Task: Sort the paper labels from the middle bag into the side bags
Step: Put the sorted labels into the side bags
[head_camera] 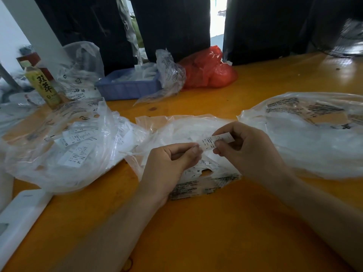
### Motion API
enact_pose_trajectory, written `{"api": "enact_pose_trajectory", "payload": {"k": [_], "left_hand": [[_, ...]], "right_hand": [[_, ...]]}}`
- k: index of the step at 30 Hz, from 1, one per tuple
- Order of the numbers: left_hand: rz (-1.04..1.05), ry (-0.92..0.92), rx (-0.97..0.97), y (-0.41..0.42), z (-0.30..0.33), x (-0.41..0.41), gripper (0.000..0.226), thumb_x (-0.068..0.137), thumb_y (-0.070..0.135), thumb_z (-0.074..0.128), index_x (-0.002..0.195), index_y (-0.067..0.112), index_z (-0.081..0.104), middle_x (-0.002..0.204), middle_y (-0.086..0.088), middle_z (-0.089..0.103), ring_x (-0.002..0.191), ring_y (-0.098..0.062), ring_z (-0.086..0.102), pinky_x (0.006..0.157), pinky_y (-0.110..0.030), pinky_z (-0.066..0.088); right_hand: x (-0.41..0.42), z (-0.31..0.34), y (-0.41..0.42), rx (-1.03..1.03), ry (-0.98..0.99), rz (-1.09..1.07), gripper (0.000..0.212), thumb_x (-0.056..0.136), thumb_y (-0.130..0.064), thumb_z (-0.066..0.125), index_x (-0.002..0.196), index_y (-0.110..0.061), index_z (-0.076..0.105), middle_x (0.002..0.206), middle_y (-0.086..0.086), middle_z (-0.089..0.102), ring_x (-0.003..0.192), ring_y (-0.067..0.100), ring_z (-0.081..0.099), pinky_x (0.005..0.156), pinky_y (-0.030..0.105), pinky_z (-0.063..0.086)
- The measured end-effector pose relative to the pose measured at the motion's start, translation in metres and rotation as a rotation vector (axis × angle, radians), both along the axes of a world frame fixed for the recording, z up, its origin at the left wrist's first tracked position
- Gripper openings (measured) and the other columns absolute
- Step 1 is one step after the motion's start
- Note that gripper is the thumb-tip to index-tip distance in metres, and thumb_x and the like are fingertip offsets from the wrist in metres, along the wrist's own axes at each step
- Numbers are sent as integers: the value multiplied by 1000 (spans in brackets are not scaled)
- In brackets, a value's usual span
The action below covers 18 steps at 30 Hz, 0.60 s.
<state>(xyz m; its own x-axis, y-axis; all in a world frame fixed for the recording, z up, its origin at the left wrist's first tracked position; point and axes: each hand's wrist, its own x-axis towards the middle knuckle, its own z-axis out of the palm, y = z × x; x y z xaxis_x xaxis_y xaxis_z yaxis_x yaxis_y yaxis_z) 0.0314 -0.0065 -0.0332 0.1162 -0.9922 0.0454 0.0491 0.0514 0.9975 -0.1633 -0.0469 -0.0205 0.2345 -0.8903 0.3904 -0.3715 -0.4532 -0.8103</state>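
Three clear plastic bags lie on the orange table. The middle bag [196, 126] holds several white paper labels, one marked M. Above it I hold a single white label [216, 141] marked L. My left hand [172, 160] pinches the label's left end and my right hand [249, 148] pinches its right part between thumb and fingers. The left bag [64, 146] is full of labels, one reading XL. The right bag [310, 134] lies open at the far right; its contents look pale and blurred.
At the back stand a blue plastic tray [127, 87] with loose plastic, a red bag [208, 69], a green-labelled bottle [42, 83] and more clear bags. A white flat object [17, 218] lies at the near left edge. Dark cloth hangs behind the table.
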Motion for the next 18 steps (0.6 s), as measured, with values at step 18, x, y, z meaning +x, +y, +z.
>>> {"api": "enact_pose_trajectory", "payload": {"k": [18], "left_hand": [[40, -201, -74, 1, -1, 2, 14, 94, 25, 78, 104, 34, 82, 91, 3, 83, 85, -15, 81, 66, -26, 65]], "right_hand": [[2, -4, -1, 35, -12, -8, 26, 94, -29, 72, 115, -37, 59, 85, -15, 73, 75, -2, 72, 66, 18, 58]]}}
